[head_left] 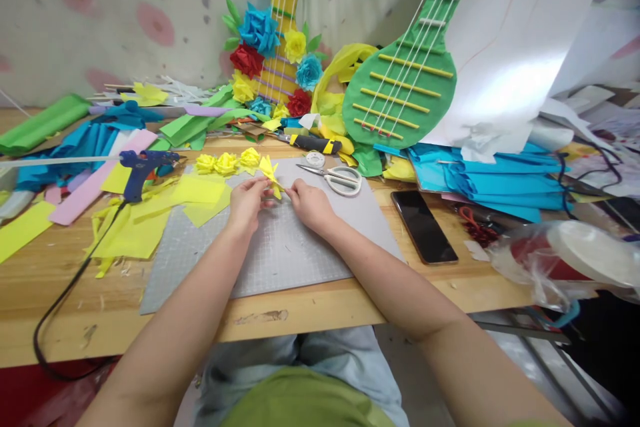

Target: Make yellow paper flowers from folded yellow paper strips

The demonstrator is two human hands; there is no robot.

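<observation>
Over the grey cutting mat, my left hand pinches a yellow crepe-paper flower whose petals point up and outward. My right hand is closed at the flower's lower end, fingertips gripping a thin twisted strip of the same paper. Three finished-looking yellow paper roses sit in a row just beyond my left hand. White-handled scissors lie beyond my right hand, beside a small roll of clear tape. Yellow paper pieces overlap the mat's left edge.
A blue hot glue gun stands at left, its black cord hanging over the table edge. A phone lies at right. Behind stand a green paper instrument and a yellow flowered one. A yellow-black utility knife lies near the back.
</observation>
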